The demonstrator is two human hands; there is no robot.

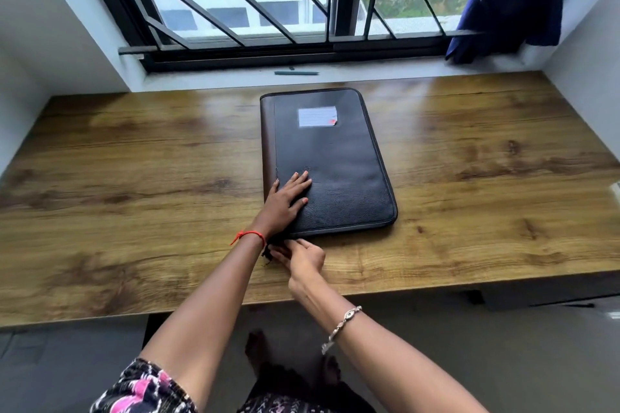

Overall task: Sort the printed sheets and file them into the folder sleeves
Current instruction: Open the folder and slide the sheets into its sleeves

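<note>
A black zip-around leather folder (pixel 335 157) lies closed on the wooden desk (pixel 134 178), with a white label (pixel 317 116) near its far end. My left hand (pixel 285 199) rests flat on the folder's near left corner, fingers straight. At that corner, just off the folder's near edge, my right hand (pixel 302 256) pinches a small dark zip pull (pixel 268 253). No printed sheets are in view.
A teal pen (pixel 297 72) lies on the white window sill behind the desk. A barred window fills the back. A dark blue cloth (pixel 503 3) hangs at the right of the window. White walls close in the desk on both sides.
</note>
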